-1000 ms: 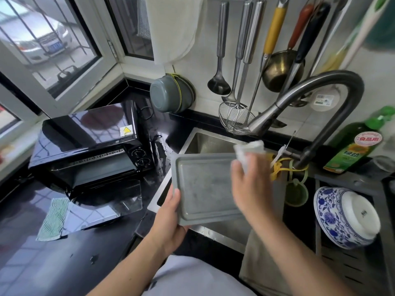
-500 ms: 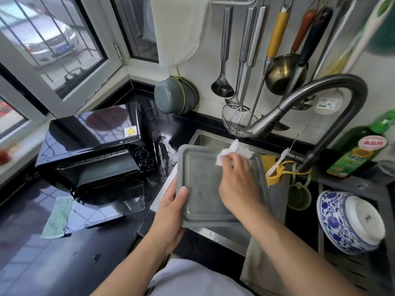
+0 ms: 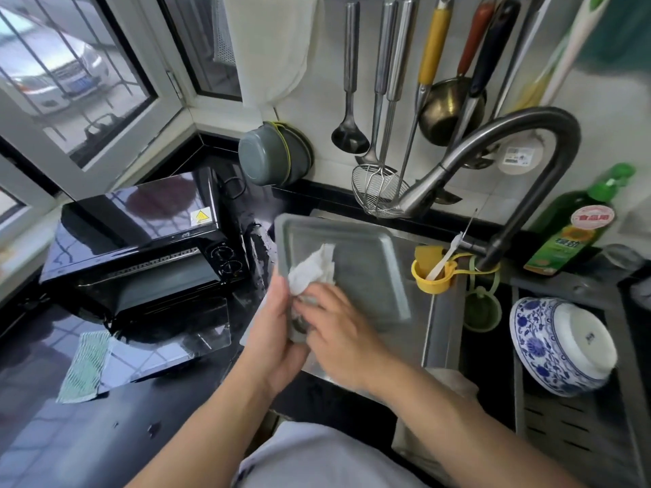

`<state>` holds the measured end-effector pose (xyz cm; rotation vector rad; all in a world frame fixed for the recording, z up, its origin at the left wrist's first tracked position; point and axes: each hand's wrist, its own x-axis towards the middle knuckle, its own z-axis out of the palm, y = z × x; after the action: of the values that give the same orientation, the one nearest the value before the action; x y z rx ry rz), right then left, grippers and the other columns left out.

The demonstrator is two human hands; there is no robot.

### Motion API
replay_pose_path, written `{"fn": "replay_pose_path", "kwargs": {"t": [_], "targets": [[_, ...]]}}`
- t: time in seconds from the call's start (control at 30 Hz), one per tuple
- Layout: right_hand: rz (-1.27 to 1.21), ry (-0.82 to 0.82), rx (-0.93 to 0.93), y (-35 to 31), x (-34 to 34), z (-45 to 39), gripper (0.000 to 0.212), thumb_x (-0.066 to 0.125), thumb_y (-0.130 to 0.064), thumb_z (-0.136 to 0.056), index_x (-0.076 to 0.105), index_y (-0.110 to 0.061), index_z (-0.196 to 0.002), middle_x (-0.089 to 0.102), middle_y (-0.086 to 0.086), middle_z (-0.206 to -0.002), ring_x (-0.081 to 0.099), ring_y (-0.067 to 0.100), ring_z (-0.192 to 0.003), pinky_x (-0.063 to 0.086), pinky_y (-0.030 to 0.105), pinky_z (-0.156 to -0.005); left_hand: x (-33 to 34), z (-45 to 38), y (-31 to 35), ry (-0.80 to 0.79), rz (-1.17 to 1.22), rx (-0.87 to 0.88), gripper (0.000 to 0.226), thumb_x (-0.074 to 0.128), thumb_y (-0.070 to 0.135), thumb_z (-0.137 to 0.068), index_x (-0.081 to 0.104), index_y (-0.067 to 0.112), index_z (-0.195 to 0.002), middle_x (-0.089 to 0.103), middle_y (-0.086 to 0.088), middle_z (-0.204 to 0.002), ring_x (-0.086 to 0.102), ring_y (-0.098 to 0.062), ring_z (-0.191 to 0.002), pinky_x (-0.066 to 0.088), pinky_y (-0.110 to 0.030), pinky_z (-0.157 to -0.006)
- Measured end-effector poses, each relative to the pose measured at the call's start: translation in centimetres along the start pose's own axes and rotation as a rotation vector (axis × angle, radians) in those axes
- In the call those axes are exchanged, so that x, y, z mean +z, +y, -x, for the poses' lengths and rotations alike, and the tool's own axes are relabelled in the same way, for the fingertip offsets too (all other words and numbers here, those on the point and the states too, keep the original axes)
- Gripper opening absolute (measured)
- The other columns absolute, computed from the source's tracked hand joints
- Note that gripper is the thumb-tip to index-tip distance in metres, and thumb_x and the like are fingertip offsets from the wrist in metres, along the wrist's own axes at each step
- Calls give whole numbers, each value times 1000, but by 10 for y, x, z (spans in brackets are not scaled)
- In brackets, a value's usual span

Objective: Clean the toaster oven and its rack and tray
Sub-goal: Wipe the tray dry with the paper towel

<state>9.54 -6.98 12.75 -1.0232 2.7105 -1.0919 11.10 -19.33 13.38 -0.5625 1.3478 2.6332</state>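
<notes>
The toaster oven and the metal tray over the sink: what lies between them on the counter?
In the head view, only bare wet black counter separates the toaster oven from the tray; the oven's black cord lies further back.

Kitchen corner in daylight. A white-framed window [image 3: 88, 100] with bars fills the upper left; a parked car [image 3: 53, 75] shows through the glass. The glossy black desk [image 3: 70, 434] reflects the window grid. A white tiled wall [image 3: 317, 100] carries hanging utensils: a ladle [image 3: 348, 132], a wire skimmer [image 3: 378, 191] and a brass-coloured pan [image 3: 447, 114]. A pale cloth [image 3: 274, 47] hangs beside them. A curved metal faucet [image 3: 528, 135] arches over the steel sink [image 3: 440, 311]. At right stand a green bottle [image 3: 570, 234] and an overturned blue-and-white bowl [image 3: 560, 346].
</notes>
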Motion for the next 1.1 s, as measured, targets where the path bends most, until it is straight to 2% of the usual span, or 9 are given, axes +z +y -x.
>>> {"fn": "replay_pose_path", "kwargs": {"t": [0.17,0.37,0.53,0.63,0.77,0.87,0.97,1.0,1.1], "targets": [[63,14,-7,-19,4,17,47,42,-14,-87,55,-16,-132,47,-7,-128,42,14,-122,41,32,-104,2,-9,9,56,56,31,64,33,56,-108,53,10,-148,55,-22,-148,53,-35,-138,39,-50,-118],[331,24,106,43,-31,55,51,49,1,-76,56,-18,-123,48,-4,-124,47,21,-117,46,36,-96,-1,5,16,0,41,208,40,33,38,-113,53,34,-148,56,-7,-151,52,-32,-139,44,-58,-111],[424,114,201,65,-43,57,29,41,-16,-88,64,-16,-106,56,-3,-108,50,20,-105,37,45,-108,-6,14,17,-49,1,214,41,31,38,-114,48,37,-151,54,-4,-153,47,-32,-144,39,-63,-115],[419,196,253,63,-51,33,36,38,-19,-93,58,-11,-121,54,6,-125,48,27,-115,41,43,-104,1,24,9,-110,0,179,42,32,37,-112,49,38,-151,55,-4,-152,53,-29,-139,43,-58,-114],[375,205,423,71,-67,-6,42,42,-19,-95,51,-12,-135,45,12,-139,42,32,-127,31,41,-108,14,33,-1,-199,-56,156,44,30,31,-112,46,35,-154,52,-6,-154,50,-30,-140,38,-56,-117],[307,122,128,31,-41,2,46,43,-22,-91,54,-11,-135,46,8,-138,40,28,-131,29,38,-114,19,30,4,-188,-69,153,44,33,32,-111,50,34,-151,55,-9,-151,57,-26,-129,47,-51,-111],[307,-57,-146,7,-28,22,48,40,-25,-99,44,-10,-144,37,6,-148,26,25,-142,19,36,-122,19,32,1,-163,-46,112,41,34,32,-112,62,27,-142,53,-17,-152,54,-29,-132,44,-47,-111],[347,-45,-92,15,-33,20,51,34,-30,-102,36,-13,-150,29,5,-156,18,24,-147,15,37,-123,19,33,-1,-163,-28,104,42,32,33,-112,63,28,-140,54,-16,-151,55,-29,-133,44,-49,-112],[372,7,418,56,-52,11,60,12,-45,-104,8,-20,-158,-1,2,-166,-3,22,-153,5,44,-124,25,40,-6,-226,-18,160,46,26,33,-113,55,29,-148,55,-12,-151,54,-30,-136,45,-53,-113]]}}
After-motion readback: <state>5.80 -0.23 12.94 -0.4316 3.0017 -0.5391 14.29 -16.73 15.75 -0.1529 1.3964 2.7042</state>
